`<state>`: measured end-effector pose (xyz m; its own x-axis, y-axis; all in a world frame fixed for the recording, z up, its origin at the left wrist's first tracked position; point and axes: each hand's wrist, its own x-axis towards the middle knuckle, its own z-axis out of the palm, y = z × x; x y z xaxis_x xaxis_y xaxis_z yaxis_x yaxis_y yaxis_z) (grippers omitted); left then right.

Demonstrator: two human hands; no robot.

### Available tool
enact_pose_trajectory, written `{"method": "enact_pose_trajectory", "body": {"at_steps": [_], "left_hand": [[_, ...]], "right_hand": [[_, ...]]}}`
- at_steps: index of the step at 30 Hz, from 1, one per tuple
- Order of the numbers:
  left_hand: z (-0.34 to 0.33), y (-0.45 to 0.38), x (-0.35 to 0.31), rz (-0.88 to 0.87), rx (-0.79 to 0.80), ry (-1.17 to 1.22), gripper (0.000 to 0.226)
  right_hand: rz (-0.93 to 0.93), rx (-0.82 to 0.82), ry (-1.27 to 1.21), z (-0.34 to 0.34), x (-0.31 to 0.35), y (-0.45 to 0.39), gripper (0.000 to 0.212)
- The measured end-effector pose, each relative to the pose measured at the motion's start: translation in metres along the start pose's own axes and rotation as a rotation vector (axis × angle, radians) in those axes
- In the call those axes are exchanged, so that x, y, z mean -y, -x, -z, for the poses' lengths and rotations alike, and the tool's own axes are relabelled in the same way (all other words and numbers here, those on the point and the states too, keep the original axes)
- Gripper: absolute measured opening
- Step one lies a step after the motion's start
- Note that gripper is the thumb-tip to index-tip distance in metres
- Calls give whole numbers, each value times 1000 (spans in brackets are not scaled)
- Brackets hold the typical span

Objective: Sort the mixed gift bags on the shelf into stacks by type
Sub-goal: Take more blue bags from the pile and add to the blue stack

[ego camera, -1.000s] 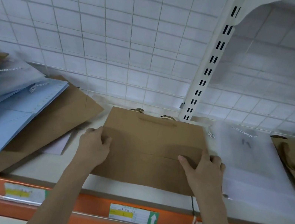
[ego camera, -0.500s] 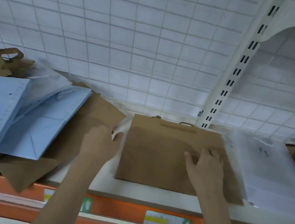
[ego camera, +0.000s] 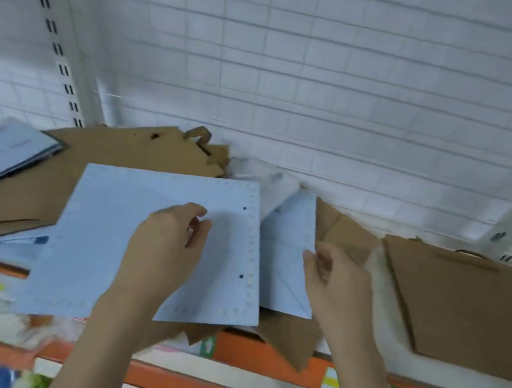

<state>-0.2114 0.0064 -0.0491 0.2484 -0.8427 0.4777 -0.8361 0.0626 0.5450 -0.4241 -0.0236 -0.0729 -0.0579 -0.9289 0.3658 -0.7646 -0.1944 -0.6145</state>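
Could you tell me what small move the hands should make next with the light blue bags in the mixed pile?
Probably lift the large light blue paper bag that the left hand rests on; it lies topmost over the brown kraft bags, and the right hand is at the smaller blue bag beside it.
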Motion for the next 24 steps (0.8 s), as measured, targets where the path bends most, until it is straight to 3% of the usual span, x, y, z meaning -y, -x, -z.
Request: {"method": "enact_pose_trajectory", "body": {"at_steps": [5, 11, 16, 24], "left_hand": [[20, 1, 41, 11, -38, -15, 23], [35, 3, 69, 20, -60, -115, 37], [37, 5, 80, 66, -91, -166, 37], [54, 10, 108, 101, -86, -173, 36]], "right_hand": [[77, 128, 42, -27, 40, -1, 36], [5, 299, 28, -47, 55, -5, 43], [10, 339, -21, -50, 61, -15, 30], [60, 251, 95, -59, 91, -31, 31]]}}
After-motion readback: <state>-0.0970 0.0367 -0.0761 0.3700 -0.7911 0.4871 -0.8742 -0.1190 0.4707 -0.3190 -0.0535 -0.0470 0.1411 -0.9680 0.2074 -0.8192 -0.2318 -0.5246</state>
